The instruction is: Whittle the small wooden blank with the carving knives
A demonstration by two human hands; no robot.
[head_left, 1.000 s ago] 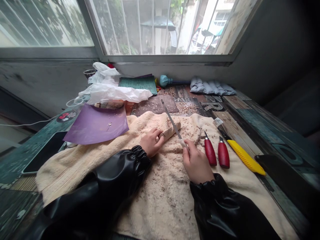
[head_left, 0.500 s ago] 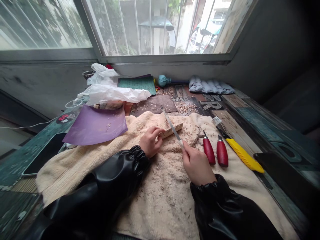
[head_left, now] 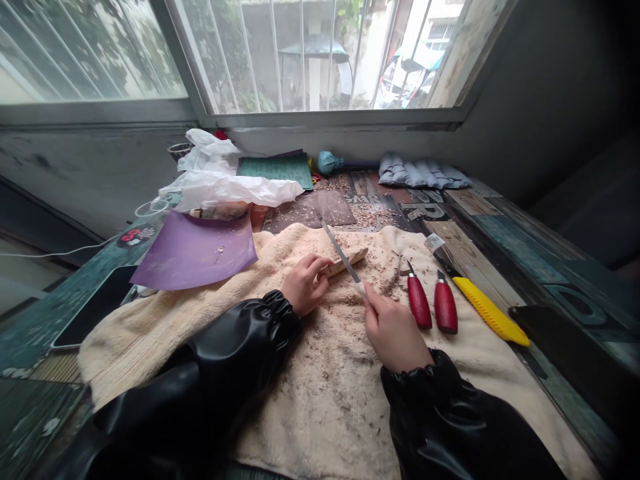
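My left hand (head_left: 305, 283) is closed round the near end of a small pale wooden piece (head_left: 351, 259) that lies on a beige towel (head_left: 320, 373). My right hand (head_left: 393, 330) grips the handle of a thin metal file (head_left: 339, 249). The file's blade lies across the wooden piece and points away to the upper left. Wood shavings cover the towel around both hands. Black glossy sleeves cover both forearms.
Two red-handled knives (head_left: 430, 305) and a yellow-handled tool (head_left: 487, 313) lie right of my right hand. A purple sheet (head_left: 195, 250), white plastic bags (head_left: 225, 183), a green mat (head_left: 277, 168) and a grey cloth (head_left: 423, 175) sit further back. A dark phone (head_left: 95, 308) lies at the left.
The file has slid back toward me across the wood, so less of the blade reaches past the piece. My left hand keeps its hold, with the wood turned slightly.
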